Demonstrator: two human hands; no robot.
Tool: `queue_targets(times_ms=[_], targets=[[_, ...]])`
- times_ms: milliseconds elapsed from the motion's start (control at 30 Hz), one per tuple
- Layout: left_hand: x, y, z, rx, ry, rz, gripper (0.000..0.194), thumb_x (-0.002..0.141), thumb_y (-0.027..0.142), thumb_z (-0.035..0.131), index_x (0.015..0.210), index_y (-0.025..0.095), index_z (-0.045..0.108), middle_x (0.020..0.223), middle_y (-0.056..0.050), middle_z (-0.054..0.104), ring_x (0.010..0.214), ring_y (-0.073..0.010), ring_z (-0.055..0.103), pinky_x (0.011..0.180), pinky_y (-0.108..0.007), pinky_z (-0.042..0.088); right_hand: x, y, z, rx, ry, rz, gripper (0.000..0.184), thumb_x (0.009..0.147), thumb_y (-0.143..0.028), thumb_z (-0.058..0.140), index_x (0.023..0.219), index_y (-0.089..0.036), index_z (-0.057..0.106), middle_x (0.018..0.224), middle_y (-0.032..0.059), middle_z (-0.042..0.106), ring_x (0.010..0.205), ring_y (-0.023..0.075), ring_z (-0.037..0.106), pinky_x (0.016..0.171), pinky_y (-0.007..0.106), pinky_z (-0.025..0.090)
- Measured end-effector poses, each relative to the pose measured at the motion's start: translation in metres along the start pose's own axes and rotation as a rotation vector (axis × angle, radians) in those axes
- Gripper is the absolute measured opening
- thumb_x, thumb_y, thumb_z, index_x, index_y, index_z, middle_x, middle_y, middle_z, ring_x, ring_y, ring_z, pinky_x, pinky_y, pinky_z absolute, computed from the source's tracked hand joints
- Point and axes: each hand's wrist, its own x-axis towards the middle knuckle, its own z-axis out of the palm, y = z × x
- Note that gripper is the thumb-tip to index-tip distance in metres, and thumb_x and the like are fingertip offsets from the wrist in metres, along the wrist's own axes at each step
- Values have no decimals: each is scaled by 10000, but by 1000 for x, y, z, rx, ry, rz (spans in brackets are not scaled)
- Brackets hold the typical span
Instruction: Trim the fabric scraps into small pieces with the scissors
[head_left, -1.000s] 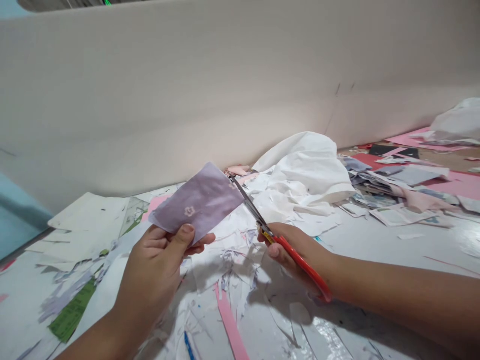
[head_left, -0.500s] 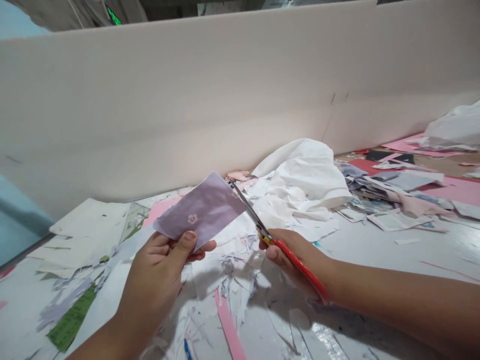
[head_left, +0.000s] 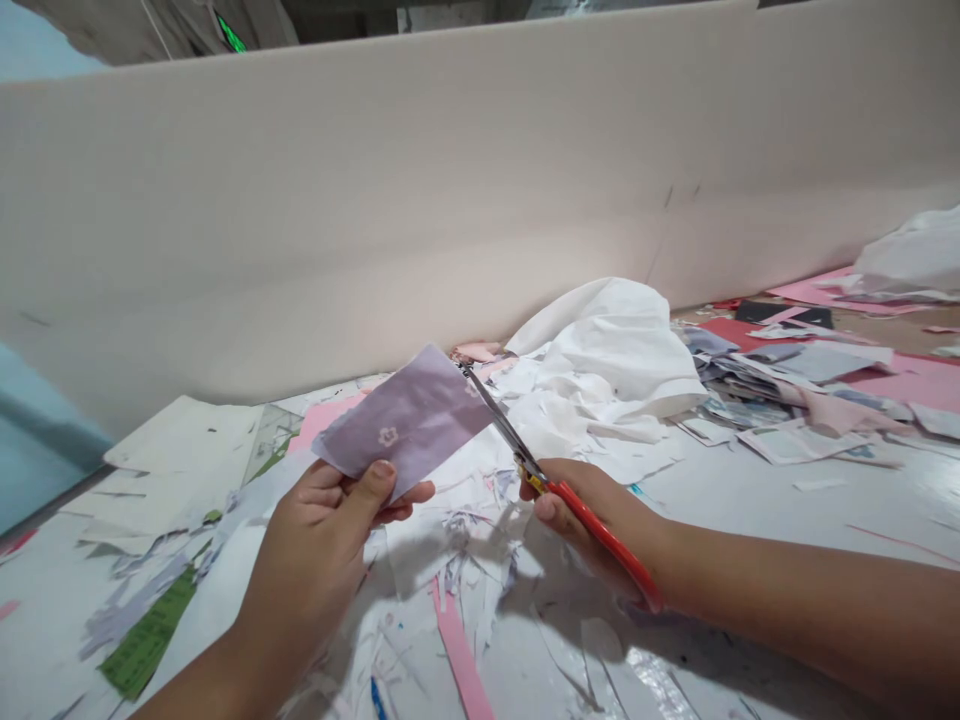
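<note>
My left hand (head_left: 330, 530) pinches a piece of purple paper (head_left: 420, 410) by its lower edge, thumb on top. Small pale flowers are printed on the sheet, which is held tilted above the table. In my right hand (head_left: 577, 510) is a pair of scissors (head_left: 611, 540) with red handles. Their metal blades point up and left, lying along the right edge of the purple paper. Whether the blades are fully closed on the paper is hard to make out. Part of the handles is hidden by my right hand.
A crumpled white sheet (head_left: 600, 340) lies behind the hands against a pale upright panel (head_left: 420, 210). Paper pieces (head_left: 795, 400) are heaped at the right. Green paper (head_left: 150, 630) and cream sheets (head_left: 187, 440) lie left; a pink strip (head_left: 459, 650) is in front.
Hardly anything differs. The whole view has shifted slightly, while both hands, the purple paper and the scissors keep nearly the same pose.
</note>
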Motion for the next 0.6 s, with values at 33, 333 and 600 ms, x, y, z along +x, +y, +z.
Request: queue_targets(times_ms=[33, 333, 600], targets=[[0, 0, 0, -11, 2, -11, 301, 607, 413, 695, 793, 203, 586, 644, 6, 679, 735, -224, 682, 606, -270, 517, 0, 0, 0, 3, -1, -1, 328, 834, -461, 362, 732, -177, 490, 647, 13, 506, 594, 153, 443, 564, 294, 387], [-2, 3, 1, -41, 15, -53, 290, 594, 411, 712, 737, 200, 575, 585, 23, 662, 690, -203, 683, 589, -250, 519, 0, 1, 0, -13, -12, -9, 359, 844, -495, 323, 729, -181, 454, 633, 13, 477, 582, 150, 426, 561, 291, 360], [-3, 4, 2, -68, -1, -66, 291, 594, 394, 718, 755, 190, 587, 629, 18, 668, 694, -188, 683, 576, -222, 521, 1, 0, -1, -40, -12, -5, 399, 832, -538, 284, 676, -190, 400, 613, 8, 460, 558, 141, 401, 535, 276, 328]])
